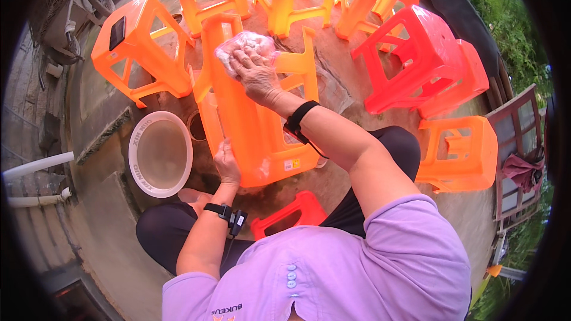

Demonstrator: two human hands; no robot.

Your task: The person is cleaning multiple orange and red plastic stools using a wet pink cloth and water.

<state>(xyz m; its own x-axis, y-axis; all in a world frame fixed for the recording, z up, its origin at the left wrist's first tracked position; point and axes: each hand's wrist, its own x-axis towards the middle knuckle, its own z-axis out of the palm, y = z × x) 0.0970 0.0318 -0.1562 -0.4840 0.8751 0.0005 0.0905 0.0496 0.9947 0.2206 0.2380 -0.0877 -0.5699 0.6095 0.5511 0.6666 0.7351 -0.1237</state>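
An orange plastic stool [250, 120] lies tipped over in front of me, its seat end towards me and its legs pointing away. My left hand [226, 162] grips its near left edge, by the seat. With fingers spread, my right hand [256, 73] presses a wet pink-and-white cloth [245, 49] flat against the outer face of a leg, near its far end. Just left of the stool stands a round white-rimmed plastic basin [160, 154] holding cloudy water. Part of a red plastic stool [308, 207] shows below me, between my knees.
Several orange stools stand in an arc beyond, one [138, 44] with a phone [117, 33] on its seat. Red stools [415, 58] stand at the right, near an orange stool [464, 154] on its side. White pipes [38, 165] and a concrete ledge [105, 136] are at the left.
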